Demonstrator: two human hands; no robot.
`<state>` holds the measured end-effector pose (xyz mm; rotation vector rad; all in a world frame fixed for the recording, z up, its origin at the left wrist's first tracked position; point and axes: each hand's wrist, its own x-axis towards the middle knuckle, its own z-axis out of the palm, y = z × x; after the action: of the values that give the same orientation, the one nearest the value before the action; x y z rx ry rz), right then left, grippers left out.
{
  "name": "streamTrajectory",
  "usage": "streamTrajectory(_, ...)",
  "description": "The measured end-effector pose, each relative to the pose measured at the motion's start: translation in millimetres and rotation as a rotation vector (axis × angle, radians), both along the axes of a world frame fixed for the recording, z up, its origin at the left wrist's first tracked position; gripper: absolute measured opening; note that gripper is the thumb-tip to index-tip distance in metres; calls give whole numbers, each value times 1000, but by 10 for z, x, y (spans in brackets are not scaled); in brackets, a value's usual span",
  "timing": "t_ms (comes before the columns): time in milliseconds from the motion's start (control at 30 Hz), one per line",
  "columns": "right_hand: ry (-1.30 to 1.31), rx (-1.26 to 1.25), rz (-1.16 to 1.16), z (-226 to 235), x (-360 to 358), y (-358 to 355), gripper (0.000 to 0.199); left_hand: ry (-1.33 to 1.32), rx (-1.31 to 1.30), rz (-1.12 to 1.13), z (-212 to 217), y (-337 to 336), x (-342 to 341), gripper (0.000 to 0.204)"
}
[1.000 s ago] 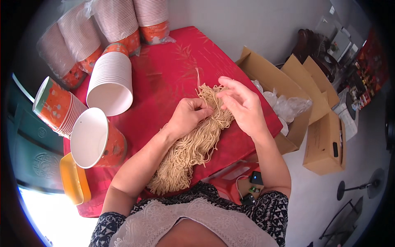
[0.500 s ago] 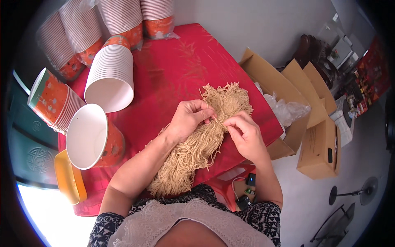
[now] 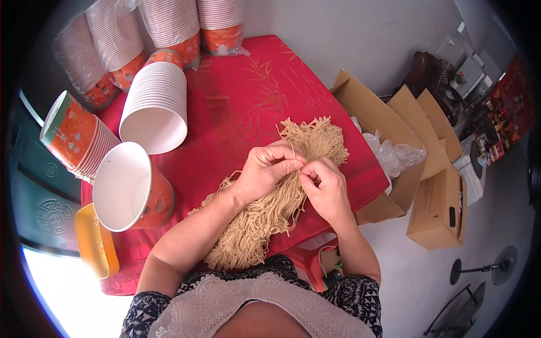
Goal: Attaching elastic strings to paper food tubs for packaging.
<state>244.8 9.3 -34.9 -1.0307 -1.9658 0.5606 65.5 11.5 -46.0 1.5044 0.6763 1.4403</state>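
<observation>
Both hands meet over a long bundle of tan noodles [image 3: 270, 208] lying diagonally on the red surface [image 3: 236, 96], near edge to centre: left hand [image 3: 267, 169] curled shut w/ fingertips pinching strands, right hand [image 3: 324, 188] likewise pinched on a few strands, one thin strand sticking up btwn them. Left of them lie stacks of orange-and-white paper cups [image 3: 138, 188]; open cardboard boxes [image 3: 389, 146] sit on the floor to the right.

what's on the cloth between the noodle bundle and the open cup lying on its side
In the head view, only bare red tablecloth lies between the noodle bundle and the open cup.
</observation>
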Motion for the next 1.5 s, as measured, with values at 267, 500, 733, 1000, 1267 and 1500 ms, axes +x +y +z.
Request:
streamTrajectory(267, 17, 200, -39, -88, 3, 6, 18, 187, -235, 72, 33, -6, 1, 9)
streamTrajectory(500, -157, 498, -51, -130, 7, 33, 23, 301, -306, -16, 9, 22, -46, 7)
streamTrajectory(733, -67, 415, -25, -170, 3, 35, 23, 181, -299, -60, -6, 19, -40, 6)
streamTrajectory(1000, -36, 254, -6, -133, 18, -8, 24, 103, -339, -102, -11, 19, -65, 7)
streamTrajectory(1267, -77, 191, -13, -34, -13, -45, 24, 70, -267, -67, 39, -5, -72, 7)
streamTrajectory(1500, -79, 137, 42, 13, 53, 18, 21, 53, -115, 10, -2, -33, -2, 6)
